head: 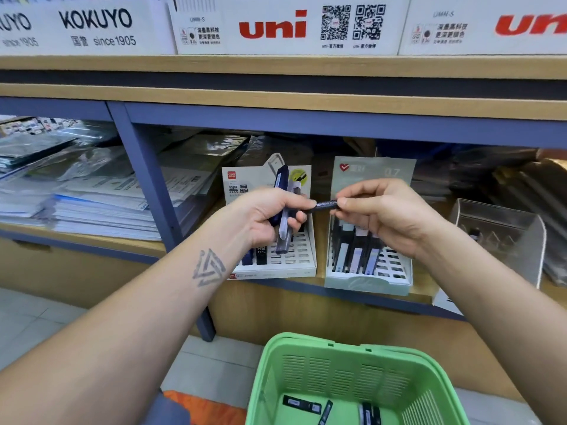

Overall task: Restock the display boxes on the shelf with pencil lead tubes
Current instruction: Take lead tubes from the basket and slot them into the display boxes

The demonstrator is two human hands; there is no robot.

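Note:
My left hand (pixel 270 214) grips a bunch of pencil lead tubes (pixel 283 207), dark blue and clear, held upright in front of the white display box (pixel 294 259). My right hand (pixel 377 214) pinches the end of one dark lead tube (pixel 325 205) that lies level between both hands; my left fingertips touch its other end. Behind my right hand stands the pale green display box (pixel 368 283) with several tubes in its slots. The white box holds a few dark tubes at its left side. More lead tubes (pixel 302 404) lie in the green basket (pixel 310 345) below.
A clear acrylic holder (pixel 503 237) stands right of the green box. Stacks of paper and plastic sleeves (pixel 92 191) fill the left compartment, past a blue shelf post (pixel 153 191). White uni and KOKUYO cartons (pixel 288 26) sit on the shelf above.

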